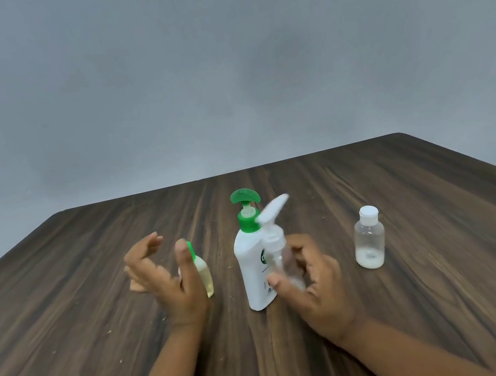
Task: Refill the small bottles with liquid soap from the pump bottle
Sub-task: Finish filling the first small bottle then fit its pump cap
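R hand [316, 278] grips clear spray-top bottle [278, 248], long axis near upright, just in front of pump bottle [252, 262], mid tabletop [421, 290]. L hand [163, 277] released, fingers spread, by green-cap bottle [204, 274]. Flip-cap bottle [369, 239] twd right edge, nearer R.

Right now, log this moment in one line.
left hand open, by green-capped bottle | right hand grips clear bottle | flip-cap bottle capped

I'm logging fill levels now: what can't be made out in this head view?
Head view:
Clear pump-top bottle in right hand: motion-blurred, fingers over its base; level unreadable.
Green-capped bottle: left hand thumb hides most of its cap.
White pump bottle: opaque wall, label partly behind that clear bottle; soap level unknown.
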